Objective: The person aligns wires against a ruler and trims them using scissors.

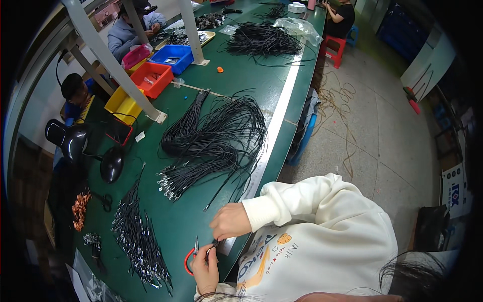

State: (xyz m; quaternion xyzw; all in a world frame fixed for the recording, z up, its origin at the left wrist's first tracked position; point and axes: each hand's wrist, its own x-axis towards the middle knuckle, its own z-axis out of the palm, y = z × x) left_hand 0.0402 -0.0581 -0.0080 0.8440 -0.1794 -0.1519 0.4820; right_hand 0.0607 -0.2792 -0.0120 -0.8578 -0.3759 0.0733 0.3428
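My left hand (205, 269) is closed near the table's front edge, thumb and fingers pinching a small black piece (215, 243), perhaps a cable end. Red-handled scissors (190, 261) with pointed metal tips are right against that hand; whether its fingers also grip them is hidden. Just above, my right hand (230, 221) has curled fingers, slightly blurred, close to the black piece; what is in them cannot be made out. Beyond it lies a big bundle of black cables (211, 138) with metal ends. A second bundle of black cables (138, 236) lies left of my hands.
On the green table (246, 75) are a black lamp (75, 141), orange-tipped parts (80, 210), black scissors (104, 202) and a phone (119, 132). Yellow (124, 106), red (152, 78) and blue bins (172, 58) stand by a metal frame (110, 60). Other people sit around the table.
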